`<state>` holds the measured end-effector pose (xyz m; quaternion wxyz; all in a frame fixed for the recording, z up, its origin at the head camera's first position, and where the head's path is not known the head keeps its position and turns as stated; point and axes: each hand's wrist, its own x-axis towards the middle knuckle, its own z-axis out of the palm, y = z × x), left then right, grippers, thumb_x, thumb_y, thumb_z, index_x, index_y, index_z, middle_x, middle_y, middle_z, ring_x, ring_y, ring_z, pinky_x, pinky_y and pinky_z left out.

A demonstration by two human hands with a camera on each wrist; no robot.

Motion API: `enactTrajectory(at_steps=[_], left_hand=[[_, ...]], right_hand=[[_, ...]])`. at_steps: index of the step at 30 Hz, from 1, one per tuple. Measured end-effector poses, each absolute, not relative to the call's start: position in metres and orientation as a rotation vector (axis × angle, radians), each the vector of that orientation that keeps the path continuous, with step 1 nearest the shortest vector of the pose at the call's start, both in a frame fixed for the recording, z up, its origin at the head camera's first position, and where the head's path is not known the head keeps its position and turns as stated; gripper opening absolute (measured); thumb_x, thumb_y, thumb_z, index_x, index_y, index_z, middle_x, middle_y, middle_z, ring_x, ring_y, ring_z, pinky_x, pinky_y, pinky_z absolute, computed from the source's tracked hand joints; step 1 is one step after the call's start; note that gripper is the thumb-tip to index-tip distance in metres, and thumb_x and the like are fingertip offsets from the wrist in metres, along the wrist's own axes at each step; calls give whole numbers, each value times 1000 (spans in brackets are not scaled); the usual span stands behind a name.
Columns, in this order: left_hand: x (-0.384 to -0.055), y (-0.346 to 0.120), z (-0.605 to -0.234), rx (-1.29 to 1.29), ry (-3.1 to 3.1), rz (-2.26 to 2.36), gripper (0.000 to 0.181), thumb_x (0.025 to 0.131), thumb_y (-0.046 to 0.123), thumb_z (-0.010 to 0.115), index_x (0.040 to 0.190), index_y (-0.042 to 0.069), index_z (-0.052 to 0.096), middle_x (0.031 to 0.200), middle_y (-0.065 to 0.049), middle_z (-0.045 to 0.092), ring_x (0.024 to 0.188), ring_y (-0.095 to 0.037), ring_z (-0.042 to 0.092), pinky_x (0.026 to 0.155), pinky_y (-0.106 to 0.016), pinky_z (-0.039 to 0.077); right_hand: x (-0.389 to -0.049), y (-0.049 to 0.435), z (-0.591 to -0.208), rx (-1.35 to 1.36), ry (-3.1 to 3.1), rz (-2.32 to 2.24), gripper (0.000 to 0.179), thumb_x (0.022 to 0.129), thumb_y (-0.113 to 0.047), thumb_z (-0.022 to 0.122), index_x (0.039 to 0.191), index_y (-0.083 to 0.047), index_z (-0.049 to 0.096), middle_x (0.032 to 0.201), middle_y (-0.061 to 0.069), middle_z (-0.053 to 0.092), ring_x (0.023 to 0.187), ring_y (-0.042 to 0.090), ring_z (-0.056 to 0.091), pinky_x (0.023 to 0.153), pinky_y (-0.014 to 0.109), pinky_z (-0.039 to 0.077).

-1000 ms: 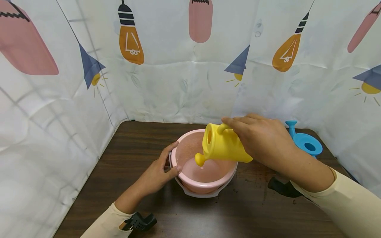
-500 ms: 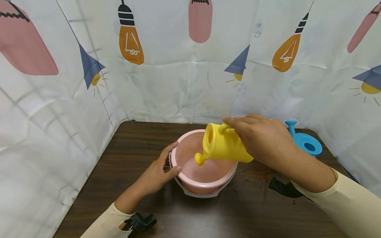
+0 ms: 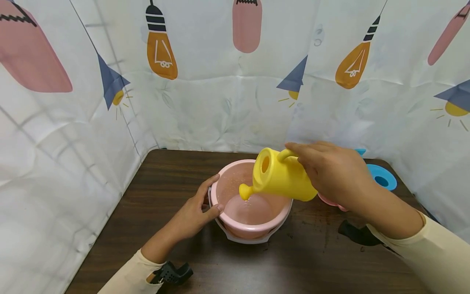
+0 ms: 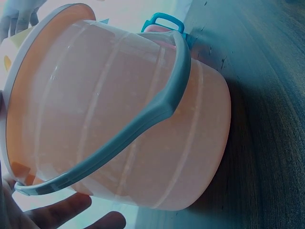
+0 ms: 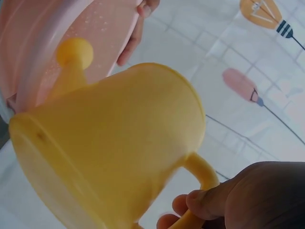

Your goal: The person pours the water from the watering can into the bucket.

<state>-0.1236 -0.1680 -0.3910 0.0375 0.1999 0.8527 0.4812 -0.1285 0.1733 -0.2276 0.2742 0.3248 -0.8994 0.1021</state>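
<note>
In the head view my left hand (image 3: 194, 210) holds the left rim of a pink bucket (image 3: 253, 228), thumb over the rim and fingers outside. The left wrist view shows the bucket's grey handle (image 4: 143, 119) hanging down its side. My right hand (image 3: 335, 171) grips the handle of a yellow watering can (image 3: 284, 175). The can is tipped over the bucket's right side, its round spout head (image 3: 245, 191) above the bucket's inside. A faint glint below the spout looks like water. Droplets (image 5: 97, 21) cling to the bucket's inner wall in the right wrist view.
A blue watering can (image 3: 383, 176) stands at the back right of the dark wooden table (image 3: 176, 175), partly behind my right hand. Something pink (image 3: 328, 201) shows beneath that hand. Wet spots mark the table right of the bucket. A printed curtain (image 3: 220, 106) encloses the back and sides.
My right hand has moved right and slightly back with the yellow watering can, raising its spout a little. The pink thing beneath has come into view. My left hand and the bucket stay nearly still.
</note>
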Motion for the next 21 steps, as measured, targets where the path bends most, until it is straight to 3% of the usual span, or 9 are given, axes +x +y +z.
enactTrajectory(at_steps=[8,17,21], left_hand=[[-124,-168,-391,617,2617,1484,76,100,41,62,162,36,18,145,-19,52,125,-28,58,103,-52,46],[-123,-168,-390,608,2624,1474,76,99,41,62,162,37,19,147,-20,50,126,-30,57,103,-53,46],[-122,-168,-390,601,2628,1475,76,99,41,63,161,37,19,146,-19,51,126,-30,58,102,-54,46]], right_hand=[[-128,188,-231,857,-2390,334,43,89,2,70,128,-17,73,100,3,76,71,20,63,46,37,43],[-124,207,-235,752,-2474,364,46,86,-2,78,130,-16,71,97,5,75,69,23,62,53,42,46],[-122,215,-235,726,-2519,383,47,86,-4,80,130,-17,70,95,3,75,74,27,70,56,46,53]])
